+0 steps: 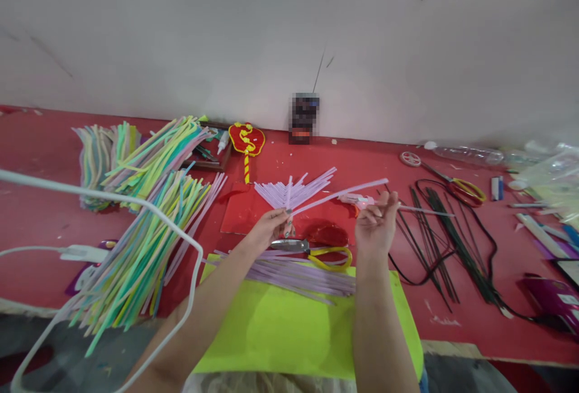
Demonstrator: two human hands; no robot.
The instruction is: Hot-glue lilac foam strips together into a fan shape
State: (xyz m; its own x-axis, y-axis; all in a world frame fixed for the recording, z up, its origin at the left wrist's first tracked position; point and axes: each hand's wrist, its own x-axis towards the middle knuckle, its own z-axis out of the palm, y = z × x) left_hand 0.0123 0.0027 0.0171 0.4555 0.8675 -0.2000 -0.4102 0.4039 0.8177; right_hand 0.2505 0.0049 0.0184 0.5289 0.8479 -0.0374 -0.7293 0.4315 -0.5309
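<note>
My left hand (268, 229) pinches the lower tip of a V-shaped fan of lilac pipe cleaners (312, 189). From these fingers one long lilac pipe cleaner (340, 193) slants up to the right. My right hand (376, 223) is raised with fingers closed on a thin, pale pipe cleaner (427, 210) that sticks out to the right; its other end is hidden. Just behind the right hand lies a pinkish-white glue gun (359, 199). Yellow-handled scissors (330, 257) rest below the fan, beside loose lilac pipe cleaners (294, 275) on a yellow-green sheet (289, 333).
Piles of multicoloured pipe cleaners (140, 254) cover the left of the red table (452, 333). A white cable (149, 203) crosses in front there. Dark green stems (461, 248), more scissors (465, 191) and a black cord lie right. A red-and-yellow fan ornament (246, 140) stands behind.
</note>
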